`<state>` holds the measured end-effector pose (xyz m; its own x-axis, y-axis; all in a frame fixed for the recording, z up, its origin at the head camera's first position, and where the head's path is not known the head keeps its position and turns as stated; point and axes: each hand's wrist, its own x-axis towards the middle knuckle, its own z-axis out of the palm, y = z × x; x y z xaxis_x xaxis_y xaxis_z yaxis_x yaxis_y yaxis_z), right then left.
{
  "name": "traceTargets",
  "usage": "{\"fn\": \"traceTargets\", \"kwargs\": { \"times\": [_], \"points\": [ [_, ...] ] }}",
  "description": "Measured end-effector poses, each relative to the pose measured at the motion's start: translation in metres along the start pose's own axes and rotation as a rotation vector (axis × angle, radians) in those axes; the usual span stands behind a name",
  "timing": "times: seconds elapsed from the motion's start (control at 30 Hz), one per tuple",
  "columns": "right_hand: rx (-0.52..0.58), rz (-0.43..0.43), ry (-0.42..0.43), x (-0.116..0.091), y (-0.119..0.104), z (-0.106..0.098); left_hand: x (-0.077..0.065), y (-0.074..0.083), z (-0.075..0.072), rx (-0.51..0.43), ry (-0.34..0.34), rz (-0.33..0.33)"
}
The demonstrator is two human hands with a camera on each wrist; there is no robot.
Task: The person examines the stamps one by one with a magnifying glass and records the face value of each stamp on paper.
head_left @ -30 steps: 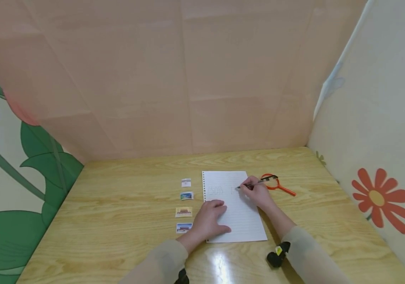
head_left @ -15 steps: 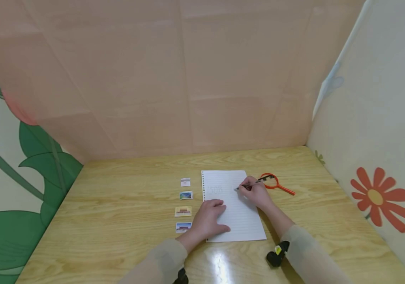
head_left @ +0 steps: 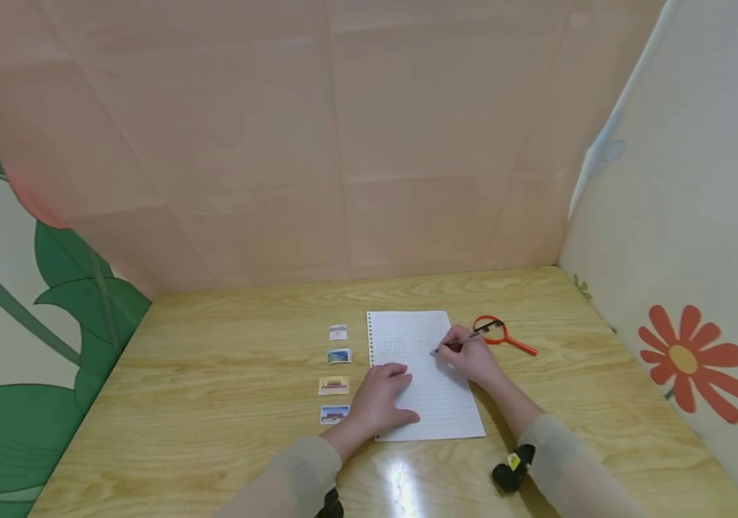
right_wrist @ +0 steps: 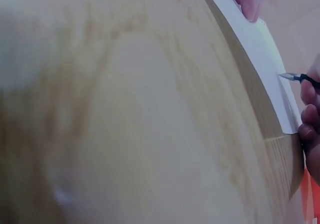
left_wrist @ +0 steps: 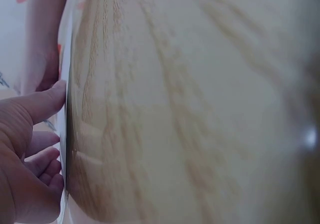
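A lined notepad [head_left: 434, 403] with punched holes down its left side lies on the wooden table. Faint handwriting runs across its upper part. My right hand [head_left: 469, 357] pinches a black pen [head_left: 488, 327], its tip at the page just right of the writing. In the right wrist view the pen's metal tip [right_wrist: 287, 76] meets the paper. My left hand [head_left: 382, 396] rests on the lower left of the pad, thumb and fingers spread. The left wrist view shows the left hand's thumb [left_wrist: 47, 101] and fingertips against the paper, the other fingers slightly bent.
Left of the pad, several small picture cards stand in a column, among them a yellow card [head_left: 334, 385] and a blue card [head_left: 339, 356]. A red-rimmed magnifying glass [head_left: 521, 347] lies right of the pad, partly behind the pen. Fabric-like walls border the table [head_left: 213, 374].
My right hand has shifted slightly down and the pen tip with it. Another faint mark now shows after the upright stroke on the page. The left hand stays in place.
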<state>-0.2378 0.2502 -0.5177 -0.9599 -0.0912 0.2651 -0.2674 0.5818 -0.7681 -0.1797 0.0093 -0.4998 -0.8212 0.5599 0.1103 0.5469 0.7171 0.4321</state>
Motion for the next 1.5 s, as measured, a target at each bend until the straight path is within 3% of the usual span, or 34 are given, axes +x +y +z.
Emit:
{"fn": "traceTargets", "kwargs": {
  "times": [0.3, 0.93, 1.27, 1.5],
  "points": [
    [0.04, 0.08, 0.087, 0.006, 0.004, 0.007, 0.0, 0.0, 0.0, 0.0, 0.001, 0.0],
    [-0.027, 0.026, 0.139, 0.01, 0.001, 0.005, 0.001, 0.0, 0.001, 0.006, -0.007, -0.004],
    [0.033, 0.102, 0.184, 0.007, 0.01, 0.0, 0.0, 0.001, 0.001, -0.014, -0.016, -0.019],
    [-0.035, 0.022, 0.186, 0.008, 0.013, 0.0, 0.001, 0.001, 0.001, -0.018, -0.02, -0.029]
  ]
}}
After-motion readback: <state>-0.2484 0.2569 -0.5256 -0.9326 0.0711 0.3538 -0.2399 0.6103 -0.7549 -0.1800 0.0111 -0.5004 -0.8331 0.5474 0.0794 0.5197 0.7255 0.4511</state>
